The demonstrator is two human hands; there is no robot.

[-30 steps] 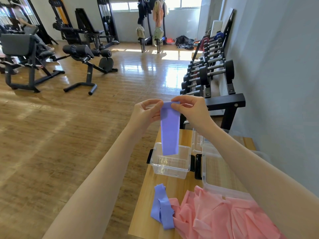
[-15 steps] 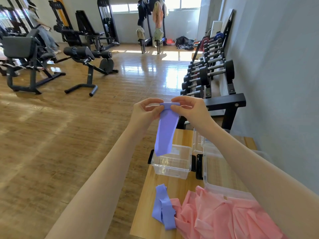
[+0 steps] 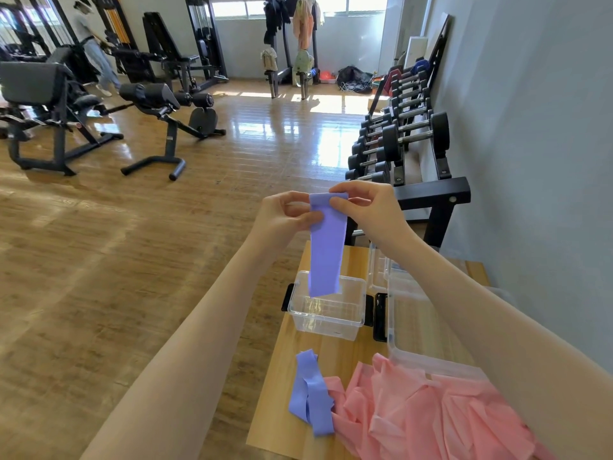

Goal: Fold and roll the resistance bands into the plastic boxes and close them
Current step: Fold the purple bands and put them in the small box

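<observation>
Both hands raised: left hand (image 3: 285, 215), right hand (image 3: 368, 207) pinch purple band (image 3: 326, 247) top edge, hanging over clear box (image 3: 326, 315).

One head-worn camera, looking forward and down across a gym floor.

The wide-angle view sits close above both forearms, which run up from the bottom edge to the left hand (image 3: 285, 215) and right hand (image 3: 368, 210) pinching a purple band (image 3: 326, 247) at frame centre; below that grip lies the wooden table (image 3: 331, 343), beyond it the dumbbell rack (image 3: 408, 144).
</observation>
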